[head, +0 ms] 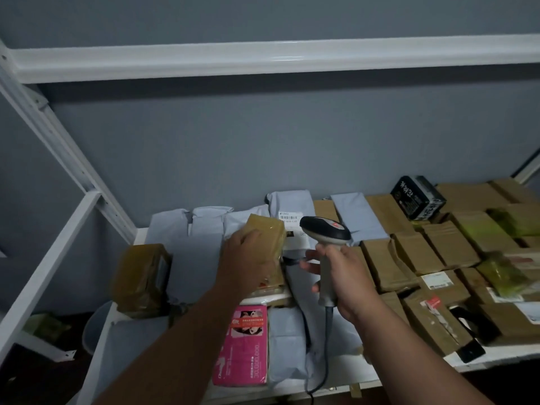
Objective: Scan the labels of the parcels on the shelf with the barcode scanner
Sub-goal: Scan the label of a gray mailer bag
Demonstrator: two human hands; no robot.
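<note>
- Shelf frame (263, 58) — metal with white paint, smooth and a little glossy.
- Barcode scanner (325, 229) — hard plastic, dark shiny head, grey matt handle.
- Small parcel (267, 232) — brown, wrapped in glossy tape.
- Grey mailers (204, 226) — soft matt plastic film.
- Cardboard boxes (420, 252) — matt brown paperboard.
- Pink packet (241, 346) — glossy wrapper.

The left hand (248, 266) hides the taped parcel's (267, 232) label.
</note>
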